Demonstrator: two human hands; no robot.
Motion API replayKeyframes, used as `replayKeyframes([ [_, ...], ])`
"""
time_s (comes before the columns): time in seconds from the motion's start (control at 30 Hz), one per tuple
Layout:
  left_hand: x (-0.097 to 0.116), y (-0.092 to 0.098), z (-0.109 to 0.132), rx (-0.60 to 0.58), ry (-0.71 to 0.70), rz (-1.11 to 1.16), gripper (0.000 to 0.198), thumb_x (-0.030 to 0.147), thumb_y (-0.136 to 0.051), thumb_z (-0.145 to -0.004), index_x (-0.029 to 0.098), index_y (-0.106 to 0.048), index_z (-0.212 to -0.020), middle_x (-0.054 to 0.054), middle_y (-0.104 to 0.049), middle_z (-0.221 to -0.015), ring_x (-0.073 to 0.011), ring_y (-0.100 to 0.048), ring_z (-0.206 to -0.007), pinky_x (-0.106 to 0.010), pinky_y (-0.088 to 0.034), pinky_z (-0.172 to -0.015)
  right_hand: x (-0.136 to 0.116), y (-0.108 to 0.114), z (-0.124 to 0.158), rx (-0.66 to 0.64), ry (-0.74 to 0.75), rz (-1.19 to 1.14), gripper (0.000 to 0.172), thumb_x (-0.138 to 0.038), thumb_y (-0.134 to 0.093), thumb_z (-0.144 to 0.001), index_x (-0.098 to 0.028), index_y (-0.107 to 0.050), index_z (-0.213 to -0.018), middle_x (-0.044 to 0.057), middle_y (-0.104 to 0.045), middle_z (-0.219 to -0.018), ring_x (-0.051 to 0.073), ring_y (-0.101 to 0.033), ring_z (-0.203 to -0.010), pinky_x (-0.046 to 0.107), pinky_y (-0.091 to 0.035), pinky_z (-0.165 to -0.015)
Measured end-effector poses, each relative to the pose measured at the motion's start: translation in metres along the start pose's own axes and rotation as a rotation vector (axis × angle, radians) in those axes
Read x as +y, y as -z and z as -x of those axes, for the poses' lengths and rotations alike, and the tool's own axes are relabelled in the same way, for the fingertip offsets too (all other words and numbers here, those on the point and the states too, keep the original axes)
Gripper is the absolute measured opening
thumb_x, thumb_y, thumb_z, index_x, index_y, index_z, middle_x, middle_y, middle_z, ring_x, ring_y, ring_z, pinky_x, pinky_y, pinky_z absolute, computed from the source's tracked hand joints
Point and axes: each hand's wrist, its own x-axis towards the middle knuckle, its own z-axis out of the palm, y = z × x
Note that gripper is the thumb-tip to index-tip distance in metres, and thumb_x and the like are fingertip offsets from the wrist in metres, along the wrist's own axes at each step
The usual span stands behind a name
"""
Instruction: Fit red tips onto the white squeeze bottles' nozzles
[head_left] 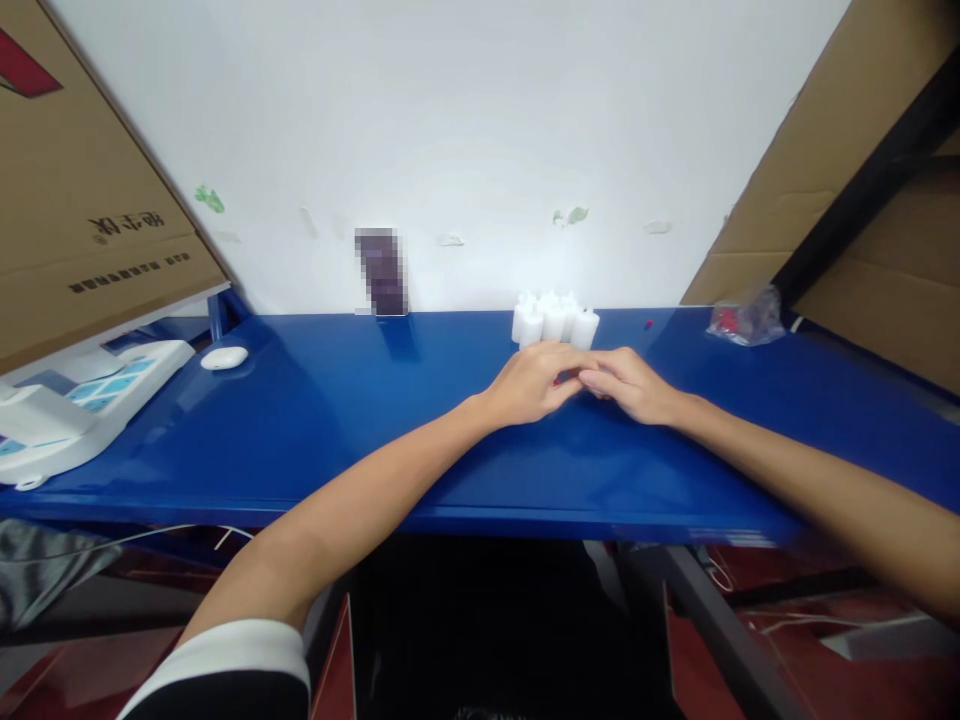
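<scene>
The left hand (532,382) and right hand (634,385) meet above the blue table (315,400), fingertips to fingertips. The left arm comes up slantwise from a white-cuffed sleeve (236,650), elbow bent, wrist over the tabletop. Its hand arches, back upward, fingers bent toward the other, with a narrow gap between thumb and forefinger where a speck of red (556,381) shows; I can't tell whether either hand is gripping it. Just beyond those knuckles, toward the wall, stand the white bottles (555,322), upright in a tight cluster. The right hand curls in, its digits pointing left, its forearm slanting away to the right. Farther right lies a clear plastic bag (746,318) with red inside.
</scene>
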Motion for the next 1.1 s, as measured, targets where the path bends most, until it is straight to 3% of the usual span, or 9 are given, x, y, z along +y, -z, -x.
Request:
replayKeyframes([
  [0.1, -0.008, 0.01, -0.006, 0.109, 0.105, 0.095, 0.016, 0.03, -0.063, -0.1, 0.018, -0.073, -0.104, -0.005, -0.077, -0.094, -0.0145, -0.068, -0.084, -0.03, -0.055, -0.082, 0.007, 0.001, 0.0, 0.048, -0.028, -0.05, 0.047, -0.064, -0.047, -0.1, -0.022, -0.058, -0.082, -0.001, -0.058, -0.064, 0.016, -0.053, -0.058, 0.031, -0.041, -0.062],
  [0.23, -0.044, 0.049, -0.004, 0.285, 0.346, 0.077, 0.022, 0.035, -0.064, -0.098, 0.015, -0.072, -0.106, -0.005, -0.076, -0.089, -0.0144, -0.067, -0.08, -0.03, -0.054, -0.079, 0.015, 0.003, -0.001, 0.141, -0.141, -0.078, 0.037, -0.053, -0.04, -0.105, -0.023, -0.06, -0.093, -0.001, -0.059, -0.064, 0.018, -0.055, -0.058, 0.033, -0.045, -0.065],
  [0.37, -0.091, 0.092, 0.022, 0.024, 0.495, -0.197, 0.014, 0.025, -0.065, -0.091, 0.016, -0.075, -0.097, -0.004, -0.074, -0.082, -0.0154, -0.063, -0.073, -0.031, -0.047, -0.075, 0.012, 0.007, -0.003, 0.16, -0.16, 0.045, 0.031, -0.047, -0.05, -0.099, -0.023, -0.062, -0.084, 0.001, -0.065, -0.069, 0.02, -0.059, -0.066, 0.034, -0.045, -0.069],
  [0.43, -0.106, 0.104, 0.035, -0.094, 0.543, -0.299, 0.017, 0.017, -0.062, -0.089, 0.016, -0.076, -0.098, -0.004, -0.073, -0.079, -0.017, -0.062, -0.073, -0.031, -0.044, -0.073, 0.011, 0.008, -0.004, 0.168, -0.168, 0.07, 0.032, -0.049, -0.053, -0.096, -0.022, -0.064, -0.081, 0.004, -0.07, -0.074, 0.022, -0.062, -0.071, 0.035, -0.045, -0.072],
  [0.5, -0.114, 0.108, 0.043, -0.115, 0.576, -0.338, 0.02, 0.014, -0.061, -0.088, 0.015, -0.077, -0.1, -0.005, -0.073, -0.078, -0.0179, -0.062, -0.073, -0.032, -0.043, -0.074, 0.013, 0.009, -0.004, 0.168, -0.186, 0.079, 0.037, -0.052, -0.053, -0.095, -0.022, -0.066, -0.077, 0.005, -0.071, -0.076, 0.023, -0.065, -0.073, 0.035, -0.046, -0.073],
  [0.73, -0.104, 0.116, 0.041, 0.004, 0.563, -0.301, 0.037, 0.024, -0.065, -0.095, 0.017, -0.069, -0.131, -0.003, -0.075, -0.086, -0.0168, -0.061, -0.073, -0.032, -0.047, -0.082, 0.025, 0.009, -0.003, 0.171, -0.242, 0.069, 0.046, -0.058, -0.049, -0.097, -0.022, -0.067, -0.073, 0.002, -0.065, -0.066, 0.02, -0.059, -0.064, 0.033, -0.043, -0.068],
  [0.83, -0.092, 0.112, 0.033, 0.092, 0.477, -0.318, 0.033, 0.026, -0.062, -0.098, 0.019, -0.068, -0.13, -0.004, -0.075, -0.09, -0.017, -0.062, -0.077, -0.033, -0.05, -0.087, 0.023, 0.009, -0.003, 0.148, -0.241, 0.057, 0.049, -0.061, -0.048, -0.098, -0.022, -0.066, -0.075, 0.002, -0.064, -0.064, 0.02, -0.058, -0.062, 0.033, -0.043, -0.068],
  [0.93, -0.072, 0.092, 0.021, 0.133, 0.306, -0.334, 0.025, 0.026, -0.058, -0.101, 0.018, -0.07, -0.121, -0.008, -0.074, -0.1, -0.0191, -0.066, -0.088, -0.036, -0.052, -0.09, 0.017, 0.007, -0.003, 0.128, -0.231, 0.057, 0.05, -0.061, -0.046, -0.099, -0.022, -0.068, -0.079, 0.001, -0.06, -0.063, 0.019, -0.056, -0.061, 0.033, -0.042, -0.066],
  [1.1, -0.029, 0.038, 0.003, 0.145, 0.038, -0.191, 0.02, 0.021, -0.052, -0.105, 0.018, -0.069, -0.115, -0.009, -0.075, -0.106, -0.0189, -0.069, -0.099, -0.037, -0.056, -0.092, 0.006, 0.002, -0.002, 0.11, -0.146, 0.055, 0.056, -0.061, -0.036, -0.103, -0.023, -0.062, -0.07, 0.003, -0.059, -0.066, 0.021, -0.054, -0.064, 0.035, -0.041, -0.068],
])
